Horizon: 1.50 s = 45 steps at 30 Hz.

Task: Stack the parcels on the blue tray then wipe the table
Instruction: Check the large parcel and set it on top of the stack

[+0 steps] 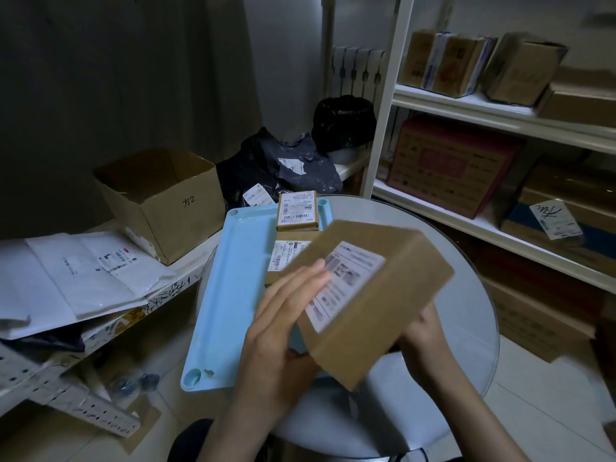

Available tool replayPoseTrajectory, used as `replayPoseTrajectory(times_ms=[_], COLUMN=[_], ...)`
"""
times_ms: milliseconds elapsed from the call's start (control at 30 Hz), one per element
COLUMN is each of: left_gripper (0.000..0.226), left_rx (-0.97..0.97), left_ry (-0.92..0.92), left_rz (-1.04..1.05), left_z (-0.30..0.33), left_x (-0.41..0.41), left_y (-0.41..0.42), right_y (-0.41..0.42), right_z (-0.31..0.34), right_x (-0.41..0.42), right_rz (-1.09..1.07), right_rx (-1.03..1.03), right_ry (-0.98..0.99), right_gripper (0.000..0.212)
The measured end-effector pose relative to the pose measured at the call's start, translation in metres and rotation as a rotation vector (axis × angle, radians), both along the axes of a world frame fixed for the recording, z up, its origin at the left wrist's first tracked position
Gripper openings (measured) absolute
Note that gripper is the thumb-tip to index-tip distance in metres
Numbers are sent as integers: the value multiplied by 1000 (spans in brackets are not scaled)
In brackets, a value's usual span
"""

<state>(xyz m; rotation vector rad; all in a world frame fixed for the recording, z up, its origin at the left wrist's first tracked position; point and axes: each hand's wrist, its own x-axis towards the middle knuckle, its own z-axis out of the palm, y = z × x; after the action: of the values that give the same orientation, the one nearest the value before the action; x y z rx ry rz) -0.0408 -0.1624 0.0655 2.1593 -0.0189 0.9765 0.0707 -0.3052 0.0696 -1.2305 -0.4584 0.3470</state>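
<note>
I hold a brown cardboard parcel (376, 295) with a white shipping label, tilted, above the round table. My left hand (283, 321) presses its left side with fingers over the label edge. My right hand (423, 341) grips it from underneath at the right. The light blue tray (220, 295) lies on the table's left side and overhangs its edge. At the tray's far end sits a small labelled parcel (297, 211), and just nearer a second labelled parcel (283, 255), partly hidden behind the held one.
The round white table (466, 295) carries the tray. An open cardboard box (160, 198) and white mailer bags (66, 278) lie on a surface to the left. Dark plastic bags (293, 161) sit behind the tray. White shelves (500, 111) with boxes stand to the right.
</note>
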Motion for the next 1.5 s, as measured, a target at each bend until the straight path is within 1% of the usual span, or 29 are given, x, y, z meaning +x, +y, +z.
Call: replayPoseTrajectory(times_ms=[33,67,100,133,200,233,300,333,400,433,500,533,567,700,800,867,900,967,1033,1067,1133,1167,1200,1267,1300,1400,1433,1500], left_gripper=[75,73,74,73,67,66,65,71,92,94,85,80,76,68,58,50,43,29,21,26,45,52,56,60,59,46,44,49], left_rx=[83,151,209,269,389,413,380,318,104,-30,-282,-369,-413,-484,-493,-552,-618,-859,-1121,-1212,-1370,-1431,-1455,-1440,-1437,-1475,-1486,-1485], left_ry=[-23,-13,-6,10,23,41,80,112,184,209,243,272,285,273,275,248,223,153,52,10,-37,-46,-38,25,71,196,239,325], left_rz=[38,75,122,154,176,159,104,76,24,7,-8,-13,-12,-35,-19,-22,-38,-103,-202,-237,-263,-269,-267,-264,-274,-340,-356,-391], left_z=[-4,-6,-7,-5,0,3,4,4,0,-3,-9,-11,-11,-8,-4,-4,-5,-3,1,4,12,16,18,21,22,17,16,11], left_x=[1,1,2,3,4,4,6,7,11,12,14,14,13,10,12,12,13,15,17,18,17,15,14,11,11,6,4,-1], left_y=[3,7,12,14,20,24,31,33,32,31,30,31,31,29,24,23,23,23,20,20,18,18,20,24,26,38,41,45], right_y=[-3,-8,-13,-16,-19,-19,-16,-14,-10,-9,-7,-6,-5,-5,-6,-7,-7,-7,-8,-8,-6,-5,-3,0,1,3,3,4], right_z=[-4,-1,2,2,12,10,1,-4,-12,-14,-22,-25,-28,-31,-30,-29,-29,-28,-25,-23,-21,-21,-21,-19,-16,-8,-6,-8], right_x=[4,6,9,12,13,16,16,17,15,12,8,5,2,-3,-1,0,1,2,5,7,13,17,20,26,28,32,32,33], right_rz=[10,21,35,97,262,332,319,274,198,169,110,95,84,71,68,68,65,52,2,-28,-86,-115,-141,-178,-191,-214,-217,-215], right_rx=[57,96,98,106,151,127,51,40,79,100,118,121,118,117,121,114,94,33,-52,-112,-218,-235,-231,-205,-193,-158,-153,-170], right_ry=[184,262,287,311,356,357,302,300,314,314,295,279,267,249,224,179,134,-6,-178,-271,-448,-484,-484,-455,-444,-440,-445,-472], right_gripper=[64,38,23,30,59,68,67,64,63,64,64,63,62,63,69,73,77,83,78,74,68,67,68,76,79,81,81,80])
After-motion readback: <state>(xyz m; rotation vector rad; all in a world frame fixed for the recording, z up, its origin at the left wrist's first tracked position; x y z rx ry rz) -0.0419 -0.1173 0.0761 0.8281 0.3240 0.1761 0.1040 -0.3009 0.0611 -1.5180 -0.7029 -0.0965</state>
